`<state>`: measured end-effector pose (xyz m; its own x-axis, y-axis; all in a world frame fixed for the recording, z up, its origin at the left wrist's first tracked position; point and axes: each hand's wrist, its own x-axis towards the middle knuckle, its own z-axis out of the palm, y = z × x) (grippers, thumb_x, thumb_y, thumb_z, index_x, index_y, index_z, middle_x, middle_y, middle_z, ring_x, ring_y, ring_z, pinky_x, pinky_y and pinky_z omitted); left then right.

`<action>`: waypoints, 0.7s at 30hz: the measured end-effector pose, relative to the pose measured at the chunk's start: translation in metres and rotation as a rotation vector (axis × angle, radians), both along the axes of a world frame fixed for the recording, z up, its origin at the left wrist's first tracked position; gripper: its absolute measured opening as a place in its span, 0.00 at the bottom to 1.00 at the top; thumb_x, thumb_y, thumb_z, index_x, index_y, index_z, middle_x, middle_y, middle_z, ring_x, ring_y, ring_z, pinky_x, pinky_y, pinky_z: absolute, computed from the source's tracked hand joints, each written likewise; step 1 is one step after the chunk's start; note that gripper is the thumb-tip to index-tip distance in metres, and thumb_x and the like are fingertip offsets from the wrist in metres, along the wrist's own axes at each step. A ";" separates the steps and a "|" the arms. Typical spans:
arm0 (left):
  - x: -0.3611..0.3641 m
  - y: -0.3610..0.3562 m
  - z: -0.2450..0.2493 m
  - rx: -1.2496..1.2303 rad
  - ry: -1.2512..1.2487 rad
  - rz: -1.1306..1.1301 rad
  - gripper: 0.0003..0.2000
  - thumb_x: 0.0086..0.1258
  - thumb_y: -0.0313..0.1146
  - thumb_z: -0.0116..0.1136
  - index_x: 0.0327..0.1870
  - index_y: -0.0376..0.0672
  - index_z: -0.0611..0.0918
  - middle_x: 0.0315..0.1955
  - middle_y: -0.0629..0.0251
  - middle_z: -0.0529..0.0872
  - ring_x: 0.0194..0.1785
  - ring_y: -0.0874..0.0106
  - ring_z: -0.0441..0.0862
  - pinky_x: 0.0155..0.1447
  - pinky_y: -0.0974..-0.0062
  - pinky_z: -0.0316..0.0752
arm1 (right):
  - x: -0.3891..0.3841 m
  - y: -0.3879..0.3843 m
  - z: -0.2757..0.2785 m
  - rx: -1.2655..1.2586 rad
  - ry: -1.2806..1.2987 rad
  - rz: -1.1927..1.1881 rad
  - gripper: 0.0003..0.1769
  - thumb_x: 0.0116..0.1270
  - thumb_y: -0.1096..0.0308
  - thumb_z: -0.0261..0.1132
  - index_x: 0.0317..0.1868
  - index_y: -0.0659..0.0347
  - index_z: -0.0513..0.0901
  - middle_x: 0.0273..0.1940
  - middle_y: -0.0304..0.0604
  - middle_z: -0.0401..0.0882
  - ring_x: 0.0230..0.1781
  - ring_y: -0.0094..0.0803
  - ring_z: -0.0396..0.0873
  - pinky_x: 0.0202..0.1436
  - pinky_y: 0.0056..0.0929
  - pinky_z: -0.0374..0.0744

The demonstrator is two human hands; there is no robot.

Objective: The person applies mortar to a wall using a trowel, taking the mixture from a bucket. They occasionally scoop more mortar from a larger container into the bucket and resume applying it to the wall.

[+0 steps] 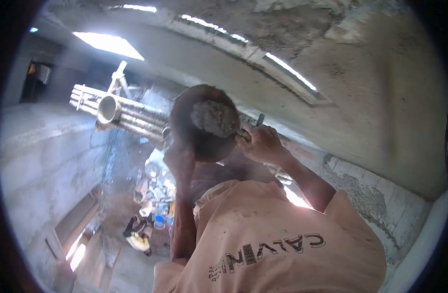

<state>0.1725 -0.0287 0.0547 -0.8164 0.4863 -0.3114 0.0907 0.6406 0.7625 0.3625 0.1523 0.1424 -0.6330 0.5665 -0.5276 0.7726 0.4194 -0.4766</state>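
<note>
A dark round pan [182, 117] is held up in front of my chest, with a lump of wet grey mortar [214, 117] in it. My left hand [181, 158] grips the pan by its near left rim; its fingertips are hidden. At the pan's right edge, my right hand [263, 142] is closed around the handle of what looks like a trowel [245, 135]. The blade end is at the mortar and cannot be made out clearly.
Scaffold poles [136, 117] tied together run at the left, with a round container [108, 109] on them. Far below, a person [138, 239] is near a blue container [159, 222] and scattered items. A plastered wall [351, 97] rises at the right.
</note>
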 end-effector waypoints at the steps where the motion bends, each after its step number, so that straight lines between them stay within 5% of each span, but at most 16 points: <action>1: 0.001 -0.004 -0.003 0.018 -0.085 0.058 0.15 0.62 0.37 0.67 0.37 0.29 0.89 0.24 0.56 0.89 0.31 0.77 0.80 0.37 0.67 0.77 | 0.002 0.005 0.019 0.063 0.015 0.050 0.21 0.73 0.53 0.68 0.51 0.64 0.80 0.31 0.58 0.85 0.41 0.59 0.86 0.53 0.57 0.79; 4: -0.001 -0.023 -0.023 -0.010 -0.037 0.071 0.15 0.63 0.37 0.69 0.34 0.29 0.88 0.22 0.58 0.88 0.30 0.77 0.77 0.35 0.66 0.74 | 0.006 0.018 0.064 0.169 0.108 0.232 0.24 0.73 0.48 0.70 0.48 0.65 0.81 0.29 0.54 0.84 0.33 0.55 0.86 0.43 0.52 0.82; 7: -0.002 -0.038 -0.027 -0.047 0.058 0.077 0.15 0.62 0.37 0.67 0.32 0.28 0.87 0.22 0.48 0.88 0.27 0.68 0.85 0.35 0.59 0.76 | 0.003 0.039 0.130 -0.020 0.225 0.375 0.22 0.74 0.51 0.70 0.44 0.66 0.81 0.28 0.51 0.83 0.26 0.47 0.85 0.33 0.44 0.81; 10: 0.004 -0.076 -0.063 0.054 0.119 0.136 0.15 0.61 0.38 0.69 0.30 0.29 0.88 0.22 0.55 0.90 0.28 0.71 0.85 0.35 0.62 0.77 | -0.007 0.063 0.193 -0.282 0.230 0.550 0.18 0.75 0.56 0.69 0.47 0.65 0.83 0.27 0.45 0.84 0.23 0.36 0.85 0.30 0.34 0.81; 13: -0.003 -0.074 -0.051 0.105 0.055 0.183 0.16 0.61 0.38 0.70 0.30 0.29 0.88 0.22 0.56 0.90 0.27 0.73 0.83 0.35 0.63 0.77 | -0.026 0.094 0.224 -0.603 -0.099 0.256 0.21 0.76 0.51 0.69 0.52 0.63 0.87 0.31 0.43 0.86 0.33 0.34 0.87 0.41 0.38 0.87; 16: -0.006 -0.080 -0.049 0.013 -0.018 0.180 0.16 0.62 0.38 0.71 0.31 0.29 0.88 0.23 0.56 0.91 0.27 0.75 0.82 0.35 0.64 0.77 | 0.006 0.168 0.182 -0.350 0.338 -0.421 0.23 0.75 0.50 0.70 0.60 0.58 0.85 0.46 0.47 0.86 0.41 0.28 0.85 0.38 0.30 0.87; 19: -0.012 -0.086 -0.063 0.060 0.056 0.107 0.14 0.61 0.37 0.68 0.32 0.30 0.89 0.23 0.52 0.90 0.26 0.69 0.84 0.36 0.61 0.77 | 0.031 0.200 0.281 0.292 0.548 -0.484 0.27 0.71 0.46 0.71 0.63 0.54 0.84 0.40 0.40 0.82 0.33 0.24 0.81 0.31 0.26 0.81; 21: -0.007 -0.065 -0.026 0.002 -0.020 0.179 0.14 0.60 0.37 0.66 0.31 0.30 0.88 0.21 0.50 0.88 0.25 0.66 0.85 0.35 0.60 0.77 | 0.046 0.179 0.319 0.450 0.567 -0.466 0.29 0.70 0.45 0.71 0.63 0.54 0.84 0.37 0.39 0.81 0.31 0.22 0.79 0.28 0.26 0.79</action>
